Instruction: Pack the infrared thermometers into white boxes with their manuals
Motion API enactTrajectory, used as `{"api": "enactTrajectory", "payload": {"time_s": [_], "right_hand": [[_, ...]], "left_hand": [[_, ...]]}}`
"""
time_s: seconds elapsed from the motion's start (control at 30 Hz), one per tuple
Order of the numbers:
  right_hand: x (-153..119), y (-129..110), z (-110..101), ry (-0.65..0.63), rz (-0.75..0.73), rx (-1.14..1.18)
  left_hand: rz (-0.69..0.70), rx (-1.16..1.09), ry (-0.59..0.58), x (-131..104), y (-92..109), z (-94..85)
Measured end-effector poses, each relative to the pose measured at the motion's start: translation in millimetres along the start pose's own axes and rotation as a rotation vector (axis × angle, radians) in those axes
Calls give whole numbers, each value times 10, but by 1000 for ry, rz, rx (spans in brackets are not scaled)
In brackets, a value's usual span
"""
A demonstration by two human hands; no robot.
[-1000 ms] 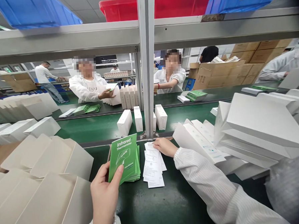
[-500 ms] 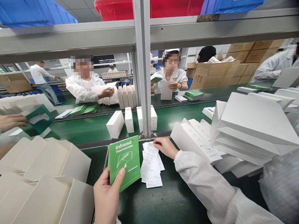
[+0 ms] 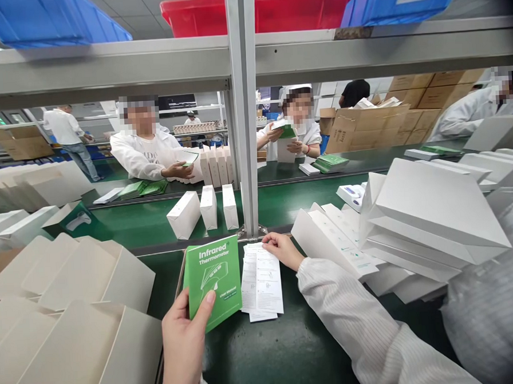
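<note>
The left hand [image 3: 182, 340] grips the green manual [image 3: 222, 274] over the tabletop [image 3: 286, 356]; the right hand [image 3: 286, 252] touches the white leaflets [image 3: 262, 286] near the far edge, whether pinching one I cannot tell. A light corner hold should keep them uncreased.

Opens behind a metal post [image 3: 245, 129] and crossbeam [image 3: 104, 71] onto a long green worktop [image 3: 293, 200], under a grey panelled ceiling [image 3: 144, 13].
</note>
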State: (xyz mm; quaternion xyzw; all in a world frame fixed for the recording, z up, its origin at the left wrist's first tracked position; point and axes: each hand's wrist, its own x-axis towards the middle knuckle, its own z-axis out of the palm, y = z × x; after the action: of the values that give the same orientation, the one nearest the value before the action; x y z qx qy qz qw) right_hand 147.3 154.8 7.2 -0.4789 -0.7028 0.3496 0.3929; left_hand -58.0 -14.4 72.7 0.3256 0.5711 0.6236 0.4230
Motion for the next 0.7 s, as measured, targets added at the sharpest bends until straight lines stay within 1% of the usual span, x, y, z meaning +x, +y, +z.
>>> {"api": "enactTrajectory", "payload": {"time_s": [0.07, 0.13, 0.23, 0.33, 0.47, 0.63, 0.7], "right_hand": [[-7, 9, 35, 27, 19, 5], [-13, 3, 51, 26, 33, 29], [-25, -36, 25, -23, 42, 107], [-56, -117, -49, -89, 46, 219], [-151, -306, -181, -143, 44, 359], [-337, -605, -334, -152, 11, 478], [-415, -711, -357, -153, 6, 538]], "left_hand": [[-5, -4, 10, 6, -7, 2], [-10, -6, 10, 8, -11, -2], [-13, -13, 5, 5, -18, -12], [3, -53, -10, 0, -33, -10], [33, -75, -60, -19, -65, 25], [-6, -77, -151, -68, -117, 113], [-12, -37, -150, -83, -166, 160]]}}
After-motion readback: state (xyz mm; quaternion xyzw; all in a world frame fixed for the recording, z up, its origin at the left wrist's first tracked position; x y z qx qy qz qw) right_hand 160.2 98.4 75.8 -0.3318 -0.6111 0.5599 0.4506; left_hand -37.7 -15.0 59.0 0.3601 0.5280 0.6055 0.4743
